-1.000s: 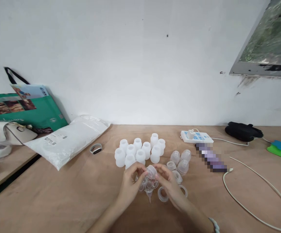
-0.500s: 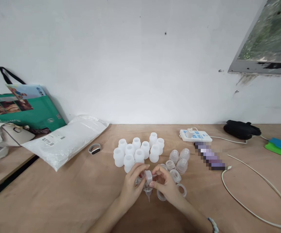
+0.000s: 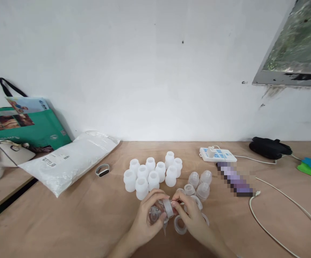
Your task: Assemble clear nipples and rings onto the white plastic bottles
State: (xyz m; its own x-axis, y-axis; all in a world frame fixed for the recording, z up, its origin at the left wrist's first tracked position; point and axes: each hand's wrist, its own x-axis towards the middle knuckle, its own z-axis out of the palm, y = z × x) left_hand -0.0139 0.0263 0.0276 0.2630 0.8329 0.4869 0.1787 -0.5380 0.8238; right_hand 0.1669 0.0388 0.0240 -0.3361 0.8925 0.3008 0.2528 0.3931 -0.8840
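My left hand is closed around a translucent screw ring, tilted on its side above the table. At the ring's right side, my right hand pinches with thumb and fingertips a small clear piece, perhaps a bottle teat; the fingers mostly cover it. Clear pieces with pointed tips lie under and beside my left hand, partly hidden. Loose translucent rings sit under and around my right hand. Just beyond are clear domed caps and several small white bottles, standing upright and open.
A white plastic parcel and a wristband lie to the left, by a green bag. A power strip, a blurred phone, a white cable and a black case lie to the right.
The screw ring has tilted and shifted slightly right and down. My right fingers have drawn together into a pinch at its right side. The whole view has shifted slightly.
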